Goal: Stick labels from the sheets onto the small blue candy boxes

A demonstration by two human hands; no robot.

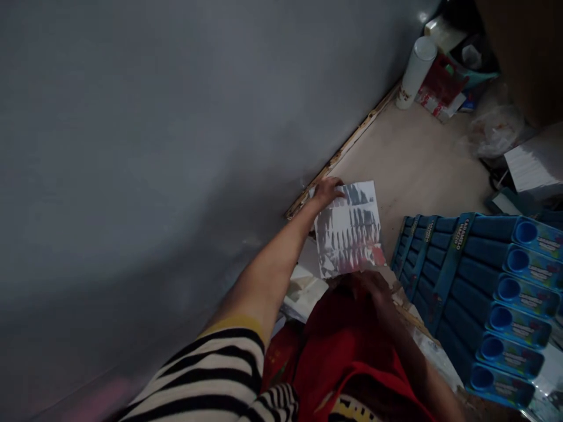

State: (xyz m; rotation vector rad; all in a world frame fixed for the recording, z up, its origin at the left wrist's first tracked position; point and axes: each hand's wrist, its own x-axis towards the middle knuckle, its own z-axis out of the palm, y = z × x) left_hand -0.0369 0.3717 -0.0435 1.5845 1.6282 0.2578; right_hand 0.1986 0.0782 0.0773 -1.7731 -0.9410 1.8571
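Note:
A shiny silver foil sheet (347,228) with rows of bright wrinkled reflections and a reddish patch at its lower right corner is in front of me. My left hand (328,190) reaches along the wall and is closed on the sheet's upper left edge, fingers bent over its face. At the lower edge of the sheet is my right hand (373,287), in shadow. Its fingers point left and are too dark to show whether they grip the edge.
Stacked blue boxes (461,269) marked "CARAMELO MACIZO" stand at right. A grey wall (153,146) borders the beige tabletop (413,158) on the left. Farther back are a white cylinder (416,73), a clear plastic bag (495,126) and white papers (534,164). A red apron (338,340) covers my front.

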